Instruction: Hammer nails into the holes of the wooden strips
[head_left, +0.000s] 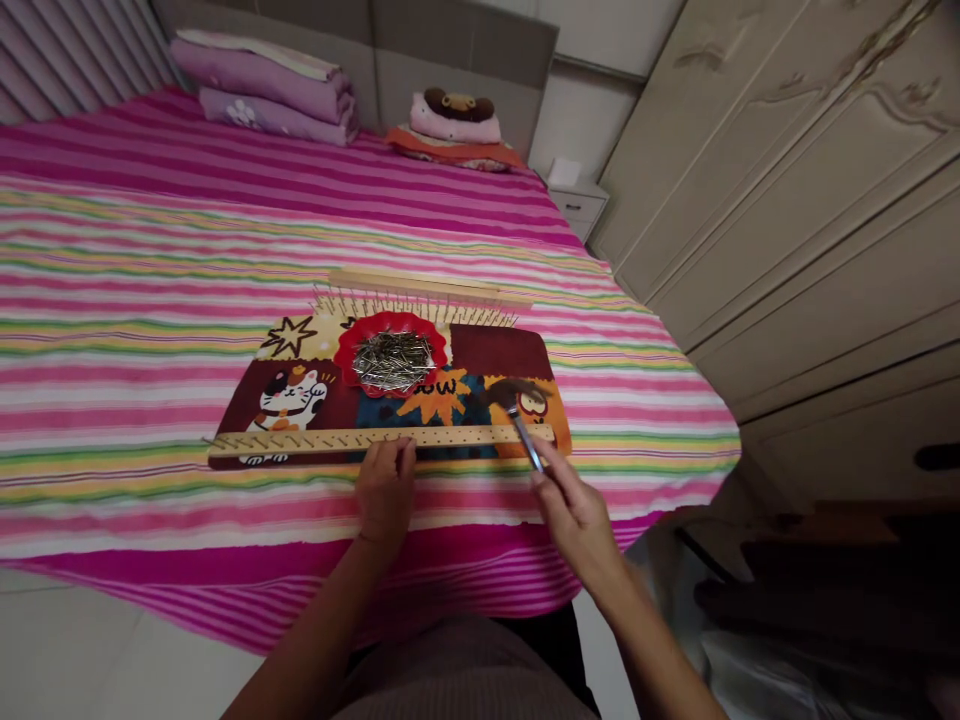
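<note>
A wooden strip lies across the near edge of a patterned mat. Nails stand tilted in its left part, and small holes dot the right part. At the strip's near side, where the row of nails ends, my left hand is closed in a pinch; whatever its fingertips hold is too small to make out. My right hand grips a hammer by its handle, the blurred head raised over the mat's right side. A red scalloped bowl heaped with loose nails sits on the mat.
Behind the bowl lie more wooden strips with nails sticking out. Everything rests on a bed with a striped cover. Folded purple bedding and a stack with a pillow are at the far end. Wardrobe doors stand right.
</note>
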